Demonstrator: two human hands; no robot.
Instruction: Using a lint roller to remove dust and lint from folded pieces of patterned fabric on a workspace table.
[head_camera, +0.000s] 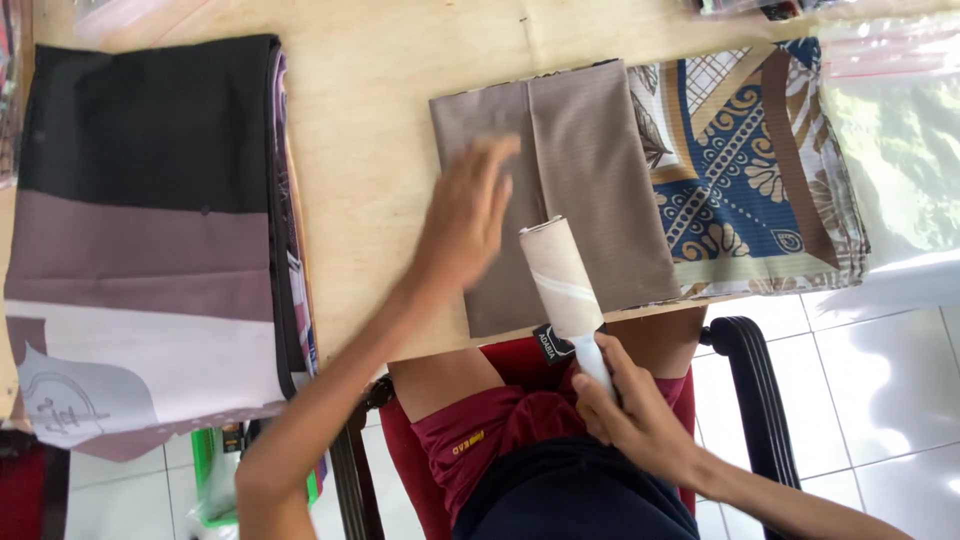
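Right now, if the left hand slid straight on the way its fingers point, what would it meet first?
The left hand lies flat on the taupe folded cloth, fingers pointing away and slightly right. Going on, it would probably just cross more of that cloth, then reach bare wooden table.

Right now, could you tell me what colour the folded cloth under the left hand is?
Plain taupe-brown folded cloth, clearest in the head view.

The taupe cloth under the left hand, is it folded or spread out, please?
Folded: the taupe cloth forms a neat rectangle with a straight crease down its middle.
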